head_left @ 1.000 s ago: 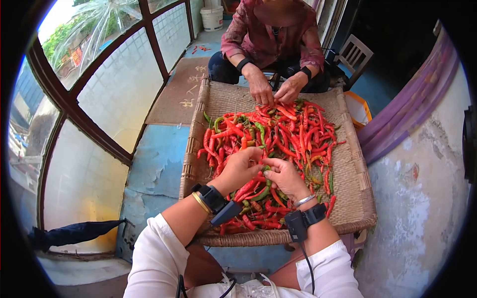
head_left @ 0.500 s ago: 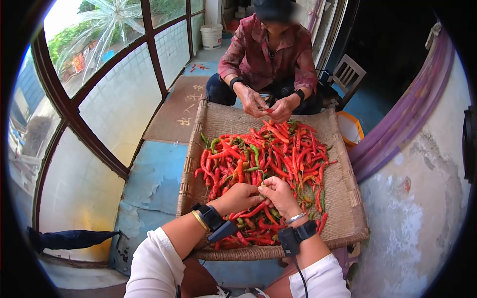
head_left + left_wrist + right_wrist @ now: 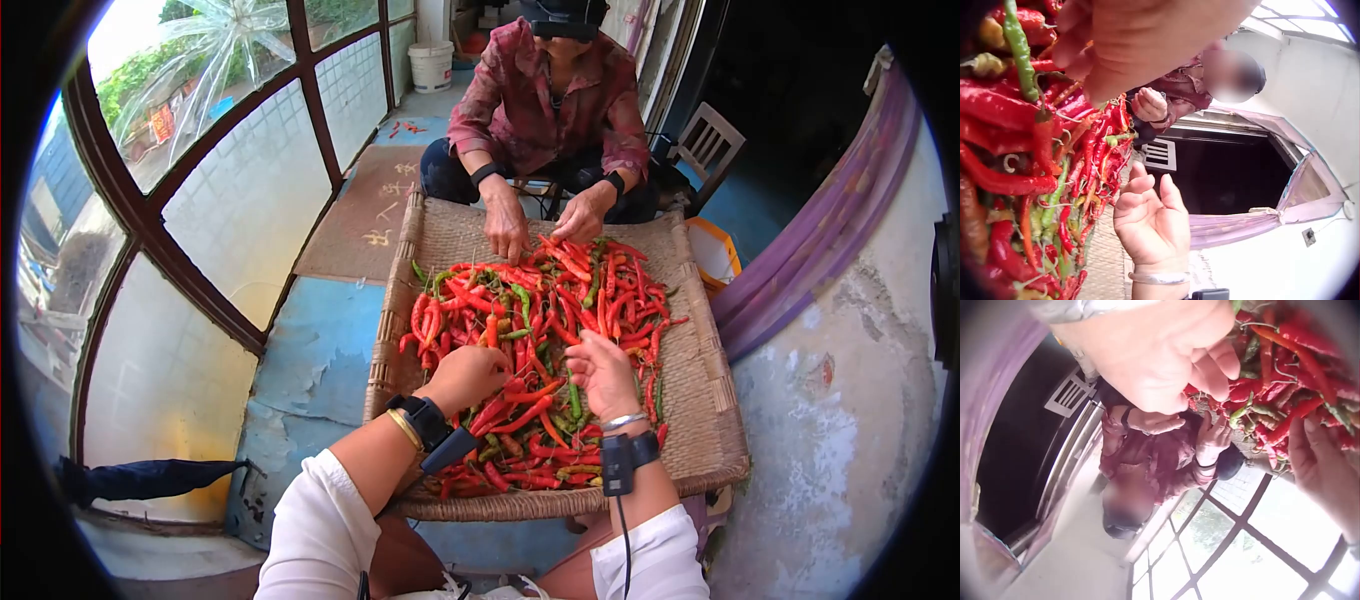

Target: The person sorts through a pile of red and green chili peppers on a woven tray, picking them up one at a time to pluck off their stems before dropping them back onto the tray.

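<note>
Red chili peppers point(image 3: 540, 460), with some green ones point(image 3: 574, 400) among them, lie heaped on a woven tray point(image 3: 710, 440). My left hand point(image 3: 462, 378) is low over the left of the heap, its fingers bent. In the right wrist view its fingertips point(image 3: 1297, 434) overlap a red chili; whether they pinch it I cannot tell. My right hand point(image 3: 603, 378) hovers over the heap further right, palm turned inward and fingers loosely curled. In the left wrist view the same hand point(image 3: 1152, 228) shows nothing between thumb and fingers.
Across the tray sits another person point(image 3: 545, 110), both hands point(image 3: 507, 222) at the heap's far edge. Framed windows point(image 3: 240, 190) line the left. A purple curtain point(image 3: 830, 230) and a peeling wall point(image 3: 830, 440) stand at the right. A white chair point(image 3: 708, 140) is behind the tray.
My hands were together over the heap, fingertips meeting at a small piece. Now they are apart, the right moved right and the left slightly left. The other person's hands lowered to the heap.
</note>
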### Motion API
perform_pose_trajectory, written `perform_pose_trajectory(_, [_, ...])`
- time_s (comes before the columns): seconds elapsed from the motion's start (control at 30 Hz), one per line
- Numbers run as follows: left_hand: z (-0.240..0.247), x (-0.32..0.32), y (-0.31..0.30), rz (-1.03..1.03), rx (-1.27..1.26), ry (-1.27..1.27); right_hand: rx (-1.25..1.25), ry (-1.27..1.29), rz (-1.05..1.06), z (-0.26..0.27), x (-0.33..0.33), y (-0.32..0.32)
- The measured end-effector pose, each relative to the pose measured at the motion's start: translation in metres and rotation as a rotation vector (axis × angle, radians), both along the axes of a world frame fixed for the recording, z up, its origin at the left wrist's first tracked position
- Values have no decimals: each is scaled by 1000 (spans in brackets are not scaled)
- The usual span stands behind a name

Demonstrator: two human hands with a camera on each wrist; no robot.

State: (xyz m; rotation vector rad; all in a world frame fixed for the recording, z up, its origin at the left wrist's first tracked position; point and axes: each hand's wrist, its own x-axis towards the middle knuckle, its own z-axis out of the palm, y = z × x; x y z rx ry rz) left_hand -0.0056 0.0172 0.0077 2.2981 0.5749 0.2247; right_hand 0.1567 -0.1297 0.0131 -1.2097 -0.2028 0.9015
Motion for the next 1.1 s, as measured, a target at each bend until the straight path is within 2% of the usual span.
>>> perform_pose_trajectory(0.07, [-1,-1,-2,-155,127,212,-31,-125,106,-1,-11,5])
perform_pose_trajectory(0.17, [-18,0,-3,-219,206,234,-85,-177,192,3,-22,8])
perform_pose_trajectory(0.3, [-17,0,-9,-198,308,243,-159,-197,291,3,-28,9])
perform_pose_trajectory(0.37, [-14,1,-9,-207,355,362,-162,-197,307,5,-31,10])
perform_pose_trajectory(0.5, [-10,3,-5,-224,297,397,-235,-306,339,4,-34,11])
perform_pose_trajectory(0.57, [-2,3,-6,-131,169,223,-265,-342,347,3,-34,12])
perform_pose_trajectory(0.6, [0,3,-5,-132,167,226,-271,-360,343,3,-34,12])
perform_pose_trajectory(0.67, [2,2,-3,-9,-61,37,-278,-377,342,2,-35,12])
perform_pose_trajectory(0.8, [-3,4,-5,-23,-153,-95,-145,-353,221,6,-41,12])
perform_pose_trajectory(0.87, [4,5,-8,-128,-314,-149,-124,-325,195,6,-41,12])
perform_pose_trajectory(0.93, [3,6,-11,-129,-305,-153,-94,-182,343,2,-38,11])
perform_pose_trajectory(0.97, [2,6,-12,-128,-295,-159,-94,-180,343,1,-38,11])
perform_pose_trajectory(1.03, [4,6,-14,-136,-286,-157,-141,-332,322,0,-39,11])
perform_pose_trajectory(1.1, [8,4,-15,-143,-278,-155,-202,-334,293,6,-33,9])
